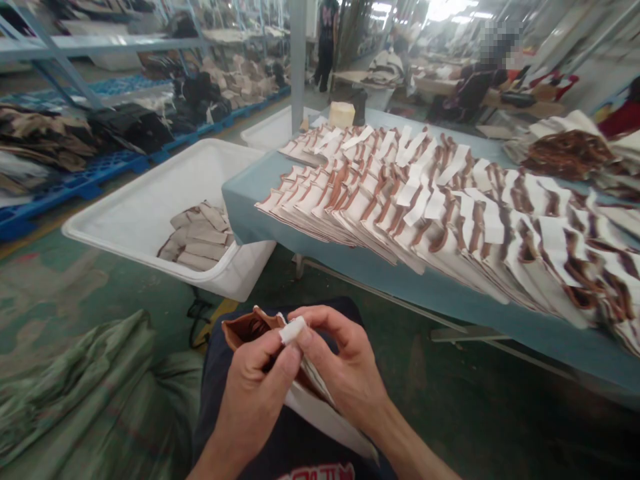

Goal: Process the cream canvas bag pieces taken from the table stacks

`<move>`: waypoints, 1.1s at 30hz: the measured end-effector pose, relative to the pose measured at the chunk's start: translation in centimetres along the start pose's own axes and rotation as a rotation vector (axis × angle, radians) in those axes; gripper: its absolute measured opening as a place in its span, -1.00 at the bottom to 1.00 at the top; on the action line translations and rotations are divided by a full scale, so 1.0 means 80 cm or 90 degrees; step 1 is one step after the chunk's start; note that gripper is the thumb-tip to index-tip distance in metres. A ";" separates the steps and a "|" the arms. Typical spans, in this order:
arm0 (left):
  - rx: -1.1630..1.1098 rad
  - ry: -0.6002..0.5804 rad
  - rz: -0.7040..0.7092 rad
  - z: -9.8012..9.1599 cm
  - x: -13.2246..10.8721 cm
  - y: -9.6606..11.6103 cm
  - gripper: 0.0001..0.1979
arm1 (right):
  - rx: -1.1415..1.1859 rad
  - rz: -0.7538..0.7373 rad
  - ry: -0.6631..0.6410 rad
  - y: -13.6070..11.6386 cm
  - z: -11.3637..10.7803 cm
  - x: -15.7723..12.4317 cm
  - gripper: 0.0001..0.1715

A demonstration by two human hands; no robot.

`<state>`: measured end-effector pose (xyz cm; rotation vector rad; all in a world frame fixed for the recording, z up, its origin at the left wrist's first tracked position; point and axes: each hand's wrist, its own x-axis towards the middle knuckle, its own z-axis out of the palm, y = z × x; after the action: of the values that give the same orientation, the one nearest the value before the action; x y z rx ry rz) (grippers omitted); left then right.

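Over my lap, my left hand (255, 380) and my right hand (347, 363) meet, fingers closed. Both thumbs and forefingers pinch a small white slip (292, 330), one end in each hand. Beneath them lies a shoe-upper-like piece (250, 328), brown on one face and off-white on the other, running under my right hand toward the lower right. My fingers hide much of it, so I cannot tell whether the slip is joined to it. Rows of similar brown and off-white pieces (370, 193) overlap on the blue table (240, 200), many with white strips on top.
Left of the table, a white bin (120, 200) contains flat greyish pieces (200, 237). Green sacking (100, 400) is heaped on the floor at my left. Shelves (100, 45) and blue pallets (90, 183) hold stacked material. People (327, 40) are in the background.
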<state>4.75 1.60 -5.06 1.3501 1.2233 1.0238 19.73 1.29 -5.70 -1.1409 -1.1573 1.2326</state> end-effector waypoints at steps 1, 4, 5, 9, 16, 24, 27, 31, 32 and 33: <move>0.014 0.007 0.020 0.000 0.000 0.002 -0.68 | 0.038 0.012 0.002 0.003 0.006 -0.001 -0.75; 0.049 0.010 0.050 -0.002 0.000 0.002 -0.67 | 0.124 0.070 -0.018 0.011 0.014 -0.002 -0.68; 0.061 0.014 0.054 -0.003 -0.001 0.001 -0.67 | 0.140 0.089 -0.028 0.013 0.015 -0.002 -0.66; 0.109 0.022 0.074 -0.002 -0.004 -0.006 -0.65 | 0.182 0.101 -0.033 0.018 0.015 0.001 -0.58; 0.117 0.008 0.083 0.000 -0.006 -0.007 -0.63 | 0.225 0.070 0.017 0.025 0.024 0.000 -0.58; 0.031 0.193 0.002 -0.005 -0.023 -0.054 -0.56 | 0.136 -0.007 0.103 0.037 0.006 0.005 -0.53; 0.026 0.208 -0.024 -0.007 -0.022 -0.068 -0.41 | -0.007 -0.033 0.072 0.048 -0.001 -0.009 -0.67; 0.045 0.188 -0.046 -0.008 -0.016 -0.072 -0.32 | -0.156 -0.178 0.018 0.055 -0.001 -0.033 -0.83; 0.050 0.181 -0.046 -0.008 -0.015 -0.072 -0.30 | -0.166 -0.207 0.013 0.057 0.001 -0.037 -0.84; 0.054 0.174 -0.045 -0.008 -0.015 -0.072 -0.29 | -0.171 -0.225 0.015 0.060 0.003 -0.040 -0.84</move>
<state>3.16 0.43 -10.63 1.2492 1.5212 1.1443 19.11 -1.80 -10.51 -1.0816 -1.4659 0.8085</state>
